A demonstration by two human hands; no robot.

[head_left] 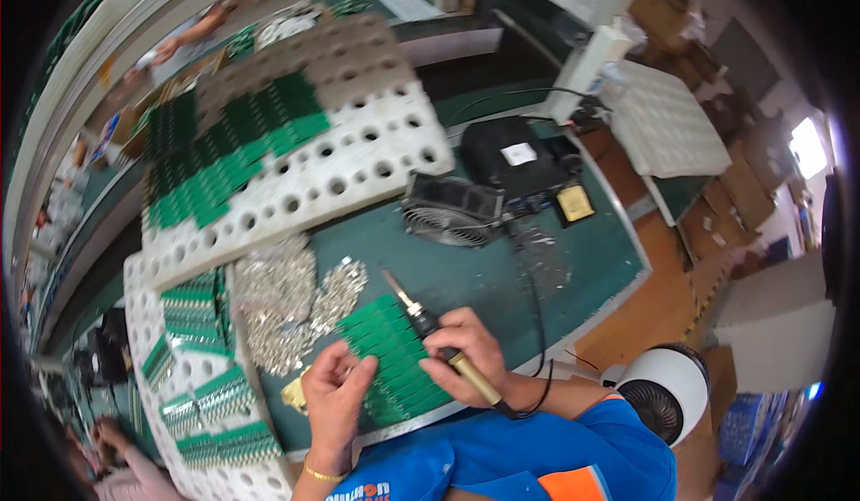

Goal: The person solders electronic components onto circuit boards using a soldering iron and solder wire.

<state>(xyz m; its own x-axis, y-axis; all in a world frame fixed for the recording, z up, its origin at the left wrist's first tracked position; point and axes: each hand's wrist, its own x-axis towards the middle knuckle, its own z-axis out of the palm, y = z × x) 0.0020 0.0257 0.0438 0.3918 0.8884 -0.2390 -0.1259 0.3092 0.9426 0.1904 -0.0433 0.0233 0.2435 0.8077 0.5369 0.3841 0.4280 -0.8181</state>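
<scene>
In my right hand is a soldering iron, its metal tip pointing up and to the left over the bench. Under it, near the front edge, lies a panel of green circuit boards. My left hand is at the panel's left edge with thumb and fingertips pinched together; whatever may be between them is too small to make out. Small shiny metal parts are heaped just beyond the left hand, spilling from a clear plastic bag. A bit of yellow material sits beside my left wrist.
White foam boards with holes carry green circuit panels at the back left; more finished-looking strips lie on foam at left. A black fan, black box and yellow sponge stand behind. The iron's cord crosses the bench's right.
</scene>
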